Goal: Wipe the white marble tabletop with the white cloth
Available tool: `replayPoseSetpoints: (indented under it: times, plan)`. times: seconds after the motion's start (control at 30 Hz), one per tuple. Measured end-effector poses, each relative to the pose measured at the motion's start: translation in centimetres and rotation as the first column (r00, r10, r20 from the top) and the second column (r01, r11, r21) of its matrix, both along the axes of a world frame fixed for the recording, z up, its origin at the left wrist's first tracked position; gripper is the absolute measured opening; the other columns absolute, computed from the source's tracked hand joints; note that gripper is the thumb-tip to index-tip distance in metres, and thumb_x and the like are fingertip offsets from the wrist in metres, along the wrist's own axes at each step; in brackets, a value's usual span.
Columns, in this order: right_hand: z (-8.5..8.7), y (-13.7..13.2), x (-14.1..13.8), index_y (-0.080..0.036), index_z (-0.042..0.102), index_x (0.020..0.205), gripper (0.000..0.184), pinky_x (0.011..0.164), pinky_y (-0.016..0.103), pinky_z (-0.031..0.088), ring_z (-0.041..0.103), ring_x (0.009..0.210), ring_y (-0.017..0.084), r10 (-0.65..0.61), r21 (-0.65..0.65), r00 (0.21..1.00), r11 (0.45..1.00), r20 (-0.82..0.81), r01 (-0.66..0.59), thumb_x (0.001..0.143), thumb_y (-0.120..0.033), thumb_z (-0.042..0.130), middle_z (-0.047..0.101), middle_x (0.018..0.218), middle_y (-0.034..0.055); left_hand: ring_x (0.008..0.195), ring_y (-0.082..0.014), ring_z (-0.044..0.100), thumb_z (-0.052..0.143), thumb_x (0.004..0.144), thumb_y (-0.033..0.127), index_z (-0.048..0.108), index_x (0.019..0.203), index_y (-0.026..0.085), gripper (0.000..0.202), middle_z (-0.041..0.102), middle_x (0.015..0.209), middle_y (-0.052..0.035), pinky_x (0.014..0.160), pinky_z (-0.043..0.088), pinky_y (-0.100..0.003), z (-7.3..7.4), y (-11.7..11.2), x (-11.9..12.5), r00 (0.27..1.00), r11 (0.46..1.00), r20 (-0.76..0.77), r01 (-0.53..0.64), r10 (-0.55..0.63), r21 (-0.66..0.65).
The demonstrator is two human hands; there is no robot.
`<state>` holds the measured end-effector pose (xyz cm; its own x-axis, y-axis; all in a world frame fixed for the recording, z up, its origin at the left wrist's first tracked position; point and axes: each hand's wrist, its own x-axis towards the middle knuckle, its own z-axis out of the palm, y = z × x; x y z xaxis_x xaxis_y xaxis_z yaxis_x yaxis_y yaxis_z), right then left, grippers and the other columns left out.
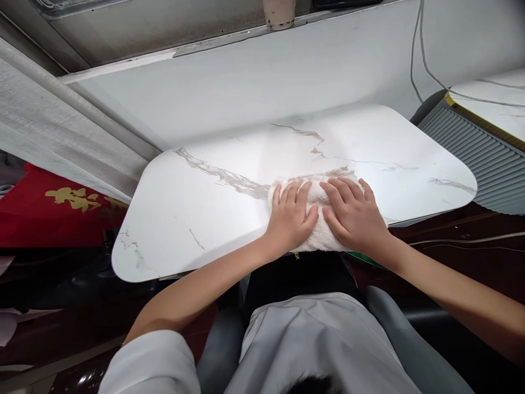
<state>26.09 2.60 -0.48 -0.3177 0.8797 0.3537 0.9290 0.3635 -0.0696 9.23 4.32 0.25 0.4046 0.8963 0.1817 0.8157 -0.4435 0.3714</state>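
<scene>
A white fluffy cloth (319, 236) lies near the front edge of a white marble-patterned table (229, 219). My left hand (289, 219) rests on the left part of the cloth, palm down with its fingers stretched out and slightly spread. On the right part lies my right hand (357, 220), also palm down, fingers extended over the fabric. Both thumbs point inward, with a strip of cloth visible between them. The underside of the cloth and the palms are hidden.
Behind the table is a pale wall (254, 87) with a ledge carrying a cup (279, 12). Cables (430, 74) hang at the right, by a grey ribbed unit (471, 148). A whitish curtain (61, 120) and a red cloth with gold print (36, 213) are left.
</scene>
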Motion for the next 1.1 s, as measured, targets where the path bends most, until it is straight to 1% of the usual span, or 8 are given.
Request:
replayPoseSetpoints:
  times: [0.13, 0.3, 0.43, 0.6, 0.8, 0.97, 1.03, 1.1]
  plan:
    - [0.1, 0.8, -0.9, -0.015, 0.045, 0.143, 0.051, 0.113, 0.060, 0.026, 0.042, 0.134, 0.034, 0.003, -0.040, 1.000, 0.999, 0.020, -0.003, 0.098, -0.033, 0.029, 0.050, 0.142, 0.0178, 0.144, -0.0187, 0.036, 0.042, 0.099, 0.028, 0.042, 0.144, 0.016, 0.046, 0.048, 0.151, -0.0086, 0.127, 0.010, -0.046, 0.3, 0.8, -0.9, 0.999, 0.999, 0.030, -0.010, 0.011, -0.041]
    - [0.3, 3.7, -2.2, -0.015, 0.041, 0.146, 0.053, 0.111, 0.063, 0.025, 0.039, 0.135, 0.035, -0.010, -0.088, 0.999, 0.996, 0.038, 0.014, 0.098, -0.034, 0.027, 0.046, 0.145, 0.0187, 0.140, -0.0161, 0.041, 0.042, 0.098, 0.025, 0.049, 0.136, 0.023, 0.039, 0.054, 0.145, -0.0029, 0.127, 0.012, -0.044, 0.6, 3.8, -1.4, 0.993, 0.992, 0.087, -0.077, 0.086, -0.102]
    - [0.1, 7.8, -3.2, -0.016, 0.040, 0.146, 0.054, 0.111, 0.064, 0.022, 0.035, 0.137, 0.036, 0.007, -0.133, 1.000, 0.991, 0.013, -0.005, 0.097, -0.035, 0.026, 0.044, 0.147, 0.0182, 0.136, -0.0180, 0.046, 0.042, 0.097, 0.023, 0.053, 0.132, 0.025, 0.036, 0.058, 0.140, -0.0039, 0.126, 0.014, -0.043, 0.2, 7.4, -1.9, 0.984, 0.990, 0.111, -0.138, 0.141, -0.035]
    - [-0.4, 14.1, -4.1, -0.012, 0.048, 0.141, 0.055, 0.113, 0.060, 0.021, 0.039, 0.134, 0.034, 0.004, -0.122, 0.997, 0.992, -0.079, -0.013, 0.094, -0.034, 0.030, 0.049, 0.141, 0.0171, 0.133, -0.0221, 0.049, 0.046, 0.096, 0.025, 0.057, 0.127, 0.025, 0.033, 0.061, 0.136, -0.0057, 0.123, 0.019, -0.042, -0.6, 13.1, -2.8, 0.971, 0.984, 0.168, -0.178, 0.173, 0.016]
    - [-1.2, 21.4, -4.9, -0.018, 0.052, 0.134, 0.053, 0.109, 0.057, 0.025, 0.040, 0.130, 0.034, -0.001, -0.079, 0.985, 0.997, -0.170, -0.013, 0.095, -0.040, 0.025, 0.053, 0.138, 0.0141, 0.129, -0.0259, 0.053, 0.048, 0.092, 0.024, 0.061, 0.117, 0.026, 0.028, 0.065, 0.128, -0.0063, 0.119, 0.025, -0.044, -1.3, 19.7, -3.4, 0.949, 0.973, 0.237, -0.226, 0.208, 0.052]
    - [-1.1, 25.8, -5.5, -0.018, 0.052, 0.134, 0.079, 0.106, 0.053, 0.025, 0.040, 0.128, 0.032, 0.001, -0.128, 0.982, 0.991, -0.191, -0.026, 0.092, -0.063, 0.003, 0.055, 0.137, 0.0151, 0.121, -0.0233, 0.055, 0.046, 0.092, 0.025, 0.063, 0.112, 0.024, 0.026, 0.067, 0.121, -0.0039, 0.116, 0.029, -0.044, -1.3, 23.0, -3.6, 0.922, 0.956, 0.290, -0.285, 0.255, 0.067]
    - [-0.9, 26.8, -5.6, -0.017, 0.052, 0.134, 0.079, 0.105, 0.051, 0.025, 0.040, 0.128, 0.030, 0.018, -0.130, 0.982, 0.991, -0.188, -0.043, 0.092, -0.064, 0.003, 0.054, 0.139, 0.0146, 0.120, -0.0225, 0.056, 0.046, 0.093, 0.025, 0.063, 0.112, 0.023, 0.025, 0.068, 0.118, -0.0033, 0.116, 0.030, -0.045, -1.3, 23.7, -3.6, 0.920, 0.951, 0.288, -0.300, 0.267, 0.077]
    - [-0.7, 27.4, -5.6, -0.019, 0.050, 0.136, 0.071, 0.105, 0.050, 0.026, 0.040, 0.129, 0.029, 0.024, -0.139, 0.985, 0.989, -0.169, -0.048, 0.094, -0.058, 0.008, 0.052, 0.141, 0.0134, 0.120, -0.0221, 0.055, 0.047, 0.093, 0.026, 0.062, 0.111, 0.025, 0.023, 0.069, 0.118, -0.0017, 0.116, 0.030, -0.045, -1.3, 24.2, -3.7, 0.918, 0.946, 0.278, -0.315, 0.284, 0.073]
